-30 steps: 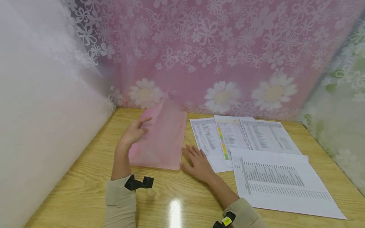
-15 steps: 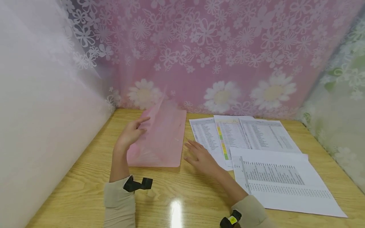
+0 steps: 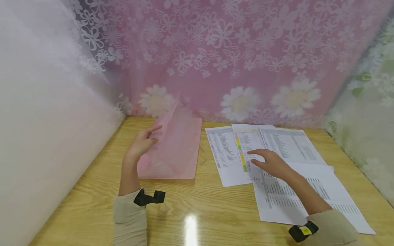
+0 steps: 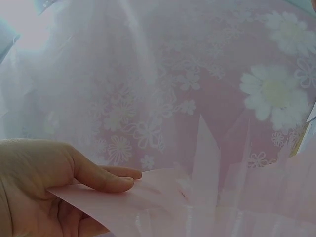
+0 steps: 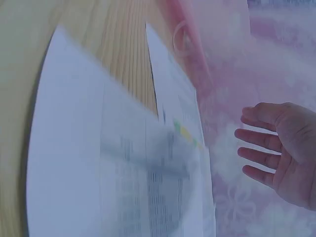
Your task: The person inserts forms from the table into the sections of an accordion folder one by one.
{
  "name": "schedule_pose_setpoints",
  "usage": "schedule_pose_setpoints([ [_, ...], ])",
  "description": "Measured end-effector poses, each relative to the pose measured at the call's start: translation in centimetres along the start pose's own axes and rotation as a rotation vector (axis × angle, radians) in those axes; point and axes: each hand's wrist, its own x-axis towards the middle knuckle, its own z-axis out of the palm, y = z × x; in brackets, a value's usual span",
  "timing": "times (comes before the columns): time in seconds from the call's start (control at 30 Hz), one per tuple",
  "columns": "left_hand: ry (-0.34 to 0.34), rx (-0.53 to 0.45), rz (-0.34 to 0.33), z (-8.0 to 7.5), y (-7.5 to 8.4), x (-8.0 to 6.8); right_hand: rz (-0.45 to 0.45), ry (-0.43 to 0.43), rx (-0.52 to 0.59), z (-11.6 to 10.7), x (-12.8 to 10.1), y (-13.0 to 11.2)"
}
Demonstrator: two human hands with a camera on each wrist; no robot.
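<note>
The left hand (image 3: 142,143) is raised at the far left, thumb and fingers pinching. The right hand (image 3: 271,162) reaches out flat on the right, fingers straight and spread.

A curtained desk booth: wooden desk (image 3: 92,198), floral curtains (image 3: 234,61), printed sheets (image 3: 289,147).

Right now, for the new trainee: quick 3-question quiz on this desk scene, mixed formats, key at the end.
1. True or false: the left hand holds up the top flap of the pink plastic folder.
2. The right hand is over: A) the folder B) the printed sheets C) bare wooden table.
3. Fill in: the sheet with a colour strip lies ____ two other sheets at the back.

Key: 1 true; 2 B; 3 between.
</note>
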Motion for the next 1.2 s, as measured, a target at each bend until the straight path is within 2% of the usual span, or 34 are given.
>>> schedule_pose_setpoints([
  [0.23,-0.005,0.006,-0.001,0.2,-0.1,0.4,0.101,-0.016,-0.081,-2.7,-3.2,5.6],
  [0.47,-0.014,0.013,0.009,0.0,0.0,0.7,0.191,-0.050,-0.108,-3.4,-5.0,10.2],
  [0.7,-0.037,-0.006,0.014,-0.1,0.1,0.4,0.199,-0.030,-0.114,-3.1,-5.2,11.6],
  [1.0,-0.046,-0.019,0.008,0.1,0.1,0.3,0.207,-0.053,-0.117,-3.3,-4.9,13.2],
  [1.2,-0.051,-0.019,0.011,0.2,0.3,0.2,0.151,-0.018,-0.079,-4.1,-4.8,13.8],
])
